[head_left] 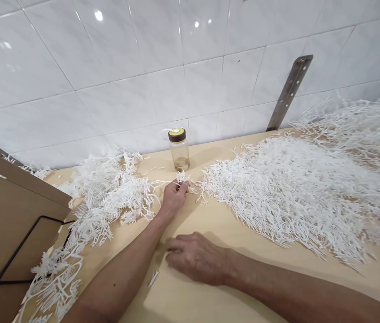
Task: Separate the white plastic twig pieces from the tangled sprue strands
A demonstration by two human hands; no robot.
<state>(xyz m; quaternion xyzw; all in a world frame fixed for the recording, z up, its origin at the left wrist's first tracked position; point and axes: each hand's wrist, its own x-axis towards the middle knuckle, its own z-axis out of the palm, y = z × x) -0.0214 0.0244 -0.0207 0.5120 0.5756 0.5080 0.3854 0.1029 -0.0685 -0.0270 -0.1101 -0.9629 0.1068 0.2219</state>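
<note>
Currently, in the head view, a small white plastic sprue piece [181, 177] is pinched by the left hand [174, 197] just before the clear plastic bottle with a yellow lid [179, 148]. The right hand [198, 258] is rested flat, fingers loosely spread, on the pale wooden table [210, 224]. A large heap of separated white sticks [297, 193] is seen at right; tangled white sprues [105, 197] remain at left, so much appears left.

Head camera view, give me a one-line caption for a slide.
Left hand pinches a white plastic strand between two white piles; right hand rests flat on the wooden table.
</note>
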